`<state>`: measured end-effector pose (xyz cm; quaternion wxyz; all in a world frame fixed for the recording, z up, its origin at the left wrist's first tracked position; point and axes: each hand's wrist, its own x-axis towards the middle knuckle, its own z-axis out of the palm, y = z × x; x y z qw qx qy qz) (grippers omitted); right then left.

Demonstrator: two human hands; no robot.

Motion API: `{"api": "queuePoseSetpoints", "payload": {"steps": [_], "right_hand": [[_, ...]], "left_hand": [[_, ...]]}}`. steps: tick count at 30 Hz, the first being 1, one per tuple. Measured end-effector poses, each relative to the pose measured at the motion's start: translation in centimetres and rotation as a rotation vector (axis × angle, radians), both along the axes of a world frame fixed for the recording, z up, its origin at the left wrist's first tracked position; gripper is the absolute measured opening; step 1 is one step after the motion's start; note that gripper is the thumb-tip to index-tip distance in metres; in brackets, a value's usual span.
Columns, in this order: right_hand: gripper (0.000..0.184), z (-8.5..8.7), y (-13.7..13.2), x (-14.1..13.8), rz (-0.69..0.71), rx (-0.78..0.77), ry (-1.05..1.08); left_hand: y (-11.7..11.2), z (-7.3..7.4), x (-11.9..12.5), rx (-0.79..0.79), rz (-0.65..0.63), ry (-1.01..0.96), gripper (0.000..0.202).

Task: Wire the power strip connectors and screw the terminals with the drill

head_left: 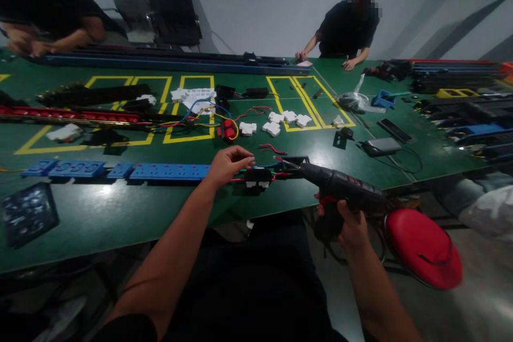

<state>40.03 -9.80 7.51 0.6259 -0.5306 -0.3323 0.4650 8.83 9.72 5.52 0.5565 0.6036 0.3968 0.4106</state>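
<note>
My right hand grips a black pistol-style power screwdriver, its long thin bit pointing left over a black rectangular frame with wires. My left hand is closed in a pinch above the wires; whatever sits between its fingertips, if anything, is too small to tell. Just below those fingers lies a small black module with white parts on its near side. Red, green and blue wires run from it. To the left stretches a long blue socket strip, partly behind my left hand.
Several white connector pieces, a red part and short red wires lie beyond. A phone and grey power bank are right. Two people sit across the green table. A red stool stands lower right.
</note>
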Motion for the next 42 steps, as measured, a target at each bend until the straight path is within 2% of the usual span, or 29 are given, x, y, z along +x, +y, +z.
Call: {"api": "queuePoseSetpoints", "payload": {"steps": [3,5,8,11,16,19,22,26,30,36,42], "right_hand": [[0.048,-0.1,0.3,1.2,-0.106,0.066,-0.016],[0.046,-0.4,0.8,1.9,-0.151,0.093,0.005],[0.050,-1.0,2.5,2.3,-0.186,0.093,0.080],[0.056,-1.9,5.3,2.5,-0.178,0.063,0.173],[0.056,-4.2,10.6,2.5,-0.175,0.066,0.229],[0.052,-5.5,12.6,2.2,-0.256,0.064,0.228],[0.055,-6.2,13.1,2.1,-0.274,0.026,0.218],[0.058,-6.4,12.6,2.5,-0.279,0.014,0.192],[0.057,-6.5,12.7,2.7,-0.236,-0.020,0.195],[0.048,-6.7,13.1,2.9,-0.135,-0.027,0.159],[0.058,-6.7,13.2,3.0,-0.151,-0.052,0.151]], "left_hand": [[3.0,-0.6,0.1,0.220,-0.032,0.411,0.017],[5.2,-1.1,0.8,0.283,-0.125,0.610,0.011],[7.8,-2.0,2.4,0.250,-0.292,0.773,0.005],[9.0,-2.6,3.5,0.187,-0.386,0.803,0.008],[9.1,-2.0,4.6,0.224,-0.434,0.711,0.017],[8.8,-0.9,6.4,0.244,-0.595,0.735,0.025],[8.5,-0.1,8.9,0.221,-0.827,0.873,0.027],[8.3,0.4,11.2,0.157,-0.944,0.966,0.027],[8.0,0.5,11.9,0.149,-0.990,0.999,0.026],[7.6,0.9,11.7,0.151,-0.997,1.056,0.025],[6.6,1.9,12.0,0.151,-0.949,1.064,0.025]]}}
